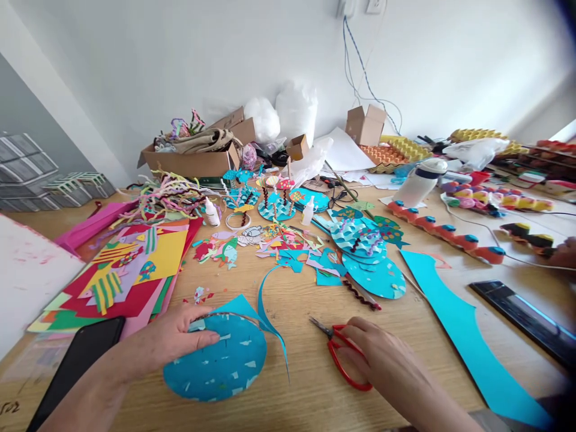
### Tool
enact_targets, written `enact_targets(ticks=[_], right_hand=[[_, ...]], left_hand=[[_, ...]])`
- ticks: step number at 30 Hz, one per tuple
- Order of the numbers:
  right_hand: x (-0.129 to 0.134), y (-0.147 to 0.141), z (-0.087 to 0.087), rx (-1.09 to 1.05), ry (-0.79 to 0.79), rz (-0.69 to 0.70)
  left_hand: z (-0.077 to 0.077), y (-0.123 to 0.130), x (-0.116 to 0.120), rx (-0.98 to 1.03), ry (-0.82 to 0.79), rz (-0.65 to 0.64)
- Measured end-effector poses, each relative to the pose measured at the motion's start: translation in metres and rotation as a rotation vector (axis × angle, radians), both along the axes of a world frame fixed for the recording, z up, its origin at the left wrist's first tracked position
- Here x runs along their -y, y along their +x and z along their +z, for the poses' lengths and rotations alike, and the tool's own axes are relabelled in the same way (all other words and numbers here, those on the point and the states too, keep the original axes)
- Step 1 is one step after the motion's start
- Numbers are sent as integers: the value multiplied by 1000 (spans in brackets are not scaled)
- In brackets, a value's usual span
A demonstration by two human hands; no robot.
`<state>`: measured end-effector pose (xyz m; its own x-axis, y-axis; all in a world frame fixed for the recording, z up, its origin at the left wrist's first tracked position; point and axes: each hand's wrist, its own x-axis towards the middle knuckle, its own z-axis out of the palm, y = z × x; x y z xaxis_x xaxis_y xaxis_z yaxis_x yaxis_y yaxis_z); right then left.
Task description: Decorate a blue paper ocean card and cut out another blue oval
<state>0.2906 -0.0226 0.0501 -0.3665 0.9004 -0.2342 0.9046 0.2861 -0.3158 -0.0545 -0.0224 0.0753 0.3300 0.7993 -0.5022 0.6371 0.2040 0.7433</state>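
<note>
My left hand grips the upper left edge of a blue oval card disc, thumb on top and fingers mostly hidden beneath. Pale scraps are stuck over the disc's face. A blue paper offcut and a thin curled blue strip lie along its far side, and I cannot tell whether the strip is still joined to it. On the right, my right hand is closed around the red handles of a pair of scissors. Their blades point left, slightly apart, low over the wooden table.
Coloured paper sheets and a black phone lie at left. Paper scraps, small glue bottles and decorated blue discs spread across the middle. A large blue offcut and a dark phone are at right.
</note>
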Motion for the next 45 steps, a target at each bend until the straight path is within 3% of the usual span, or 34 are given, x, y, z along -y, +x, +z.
enact_targets(ticks=[5, 11, 15, 19, 24, 28, 32, 36, 41, 45], right_hand=[[20, -39, 14, -227, -90, 38], [23, -72, -5, -149, -4, 26], [11, -61, -4, -216, 160, -15], [1, -39, 15, -366, 327, -126], [-9, -18, 34, -578, 291, -321], [-21, -14, 24, -714, 219, -370], [-36, -21, 11, -732, 182, -319], [-53, -29, 11, -673, 215, -241], [-77, -35, 9, -664, 210, -192], [-94, -33, -6, -689, 99, -263]], left_hand=[[6, 5, 0, -39, 54, 5], [9, 7, 3, -99, 124, 79], [1, 0, 6, -107, 120, 138], [-10, -9, 10, 90, -5, 234], [-20, -12, 12, 375, -161, 374], [-25, -7, 14, 449, -183, 541], [-29, 5, 15, 537, -183, 730], [-33, 15, 12, 583, -141, 878], [-34, 25, 6, 559, -112, 928], [-42, 33, 4, 566, -118, 921]])
